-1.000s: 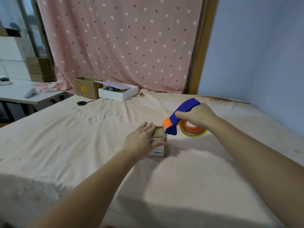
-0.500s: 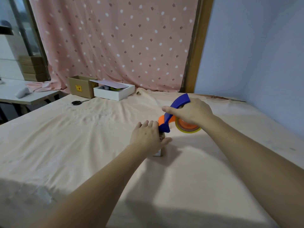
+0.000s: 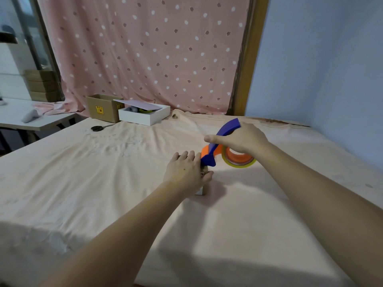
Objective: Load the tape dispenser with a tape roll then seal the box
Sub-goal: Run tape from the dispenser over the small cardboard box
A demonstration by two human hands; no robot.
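Note:
A small cardboard box (image 3: 204,189) sits mid-table, mostly hidden under my left hand (image 3: 186,170), which lies flat over its top with the thumb around its right side. My right hand (image 3: 242,138) grips the blue handle of the tape dispenser (image 3: 224,132). The dispenser's orange and blue front end rests against the box's far top edge, beside my left fingers. A roll of clear-yellowish tape (image 3: 238,159) with an orange core is mounted on the dispenser, under my right hand.
The table is covered with a peach cloth (image 3: 103,183). At its far edge stand an open brown carton (image 3: 101,107) and a white box (image 3: 145,116) with a tilted lid; black scissors (image 3: 99,127) lie before them. A white side table (image 3: 31,119) stands at left.
My left hand slid forward to cover the box almost fully. The dispenser's front end came down against the box's far edge, and my right hand moved slightly left.

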